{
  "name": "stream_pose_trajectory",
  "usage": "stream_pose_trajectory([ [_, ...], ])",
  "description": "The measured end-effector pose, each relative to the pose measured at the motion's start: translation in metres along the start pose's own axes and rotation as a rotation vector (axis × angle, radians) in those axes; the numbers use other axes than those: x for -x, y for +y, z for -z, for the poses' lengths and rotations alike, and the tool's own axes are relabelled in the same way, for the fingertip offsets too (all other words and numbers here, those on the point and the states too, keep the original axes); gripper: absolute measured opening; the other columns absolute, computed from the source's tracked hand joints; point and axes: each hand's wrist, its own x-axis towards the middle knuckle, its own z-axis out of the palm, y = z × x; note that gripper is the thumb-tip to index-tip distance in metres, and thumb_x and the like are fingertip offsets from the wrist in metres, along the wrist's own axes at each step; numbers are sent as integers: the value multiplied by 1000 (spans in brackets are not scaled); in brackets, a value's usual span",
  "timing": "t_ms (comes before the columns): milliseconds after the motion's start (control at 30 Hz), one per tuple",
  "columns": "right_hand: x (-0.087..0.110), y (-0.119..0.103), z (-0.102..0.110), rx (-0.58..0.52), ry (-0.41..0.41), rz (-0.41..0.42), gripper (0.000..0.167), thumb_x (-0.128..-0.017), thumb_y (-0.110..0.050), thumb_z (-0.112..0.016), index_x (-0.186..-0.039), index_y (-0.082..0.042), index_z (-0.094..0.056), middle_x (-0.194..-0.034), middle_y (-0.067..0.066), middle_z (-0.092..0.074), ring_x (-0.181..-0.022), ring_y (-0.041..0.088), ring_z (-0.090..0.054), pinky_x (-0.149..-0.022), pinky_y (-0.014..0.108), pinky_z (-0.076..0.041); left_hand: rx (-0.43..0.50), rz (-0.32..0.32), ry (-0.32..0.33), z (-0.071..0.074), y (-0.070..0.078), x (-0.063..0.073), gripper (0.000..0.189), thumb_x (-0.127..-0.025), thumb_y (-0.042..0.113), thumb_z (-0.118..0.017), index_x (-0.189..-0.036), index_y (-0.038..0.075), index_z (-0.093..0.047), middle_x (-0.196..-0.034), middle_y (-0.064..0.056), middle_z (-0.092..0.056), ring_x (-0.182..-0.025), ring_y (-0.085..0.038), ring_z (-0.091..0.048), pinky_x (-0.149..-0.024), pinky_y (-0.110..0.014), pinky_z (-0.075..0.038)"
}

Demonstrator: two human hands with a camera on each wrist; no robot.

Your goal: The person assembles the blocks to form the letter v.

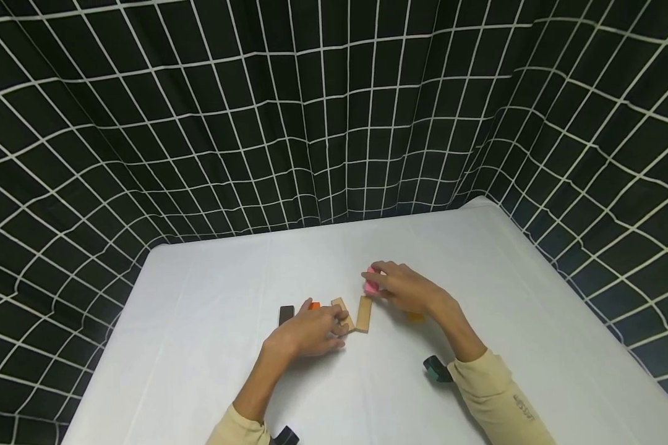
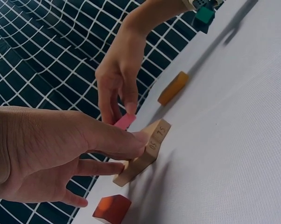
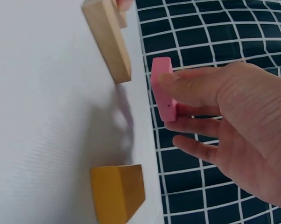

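Note:
My right hand (image 1: pixel 406 287) pinches a pink block (image 3: pixel 162 100) between thumb and fingers, near the far end of the plain wooden blocks. In the right wrist view the pink block is held apart from the wooden ones. My left hand (image 1: pixel 312 330) holds one wooden block (image 2: pixel 147 156) between thumb and fingers. A second wooden block (image 1: pixel 364 314) stands at an angle to it, their near ends meeting in a V. Numbers are printed on their end faces in the left wrist view. An orange-red block (image 2: pixel 113 208) lies beside the left hand, partly hidden in the head view.
A dark brown block (image 1: pixel 286 314) lies left of the left hand. A yellow block (image 3: pixel 115 191) sits under the right wrist, mostly covered in the head view. The white-covered table (image 1: pixel 200 296) is bordered by dark curtains (image 1: pixel 334 123) with a white grid.

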Motion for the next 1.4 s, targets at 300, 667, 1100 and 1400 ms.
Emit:
stream_pose_trajectory([
  [300,-4,0,-10,70,29,-28,47,-98,-14,-73,-144,-11,-63,-143,21,-61,-131,37,-60,-111,54,-52,-8,2,-1,0,1,-1,32,-102,34,-67,-131,22,-75,-151,2,-60,-146,-23,-55,-122,-71,-32],
  [667,-7,-3,-25,140,76,-29,40,-102,-12,-67,-141,-7,-61,-134,20,-63,-125,36,-62,-107,53,-53,15,-1,4,-4,1,2,32,-102,34,-67,-131,22,-75,-150,2,-61,-144,-22,-56,-122,-72,-32],
  [1100,-8,-1,-31,86,55,2,44,-103,-7,-62,-147,-11,-58,-146,25,-59,-135,41,-60,-111,55,-52,-28,-6,8,-1,-1,1,31,-102,34,-68,-130,23,-75,-146,3,-62,-141,-19,-58,-121,-70,-35],
  [1400,-6,1,-21,52,-42,8,57,-97,10,-61,-151,-7,-54,-155,21,-53,-145,40,-52,-119,54,-45,-23,-1,2,1,0,0,30,-103,33,-66,-130,23,-75,-146,3,-62,-140,-20,-59,-121,-70,-35],
])
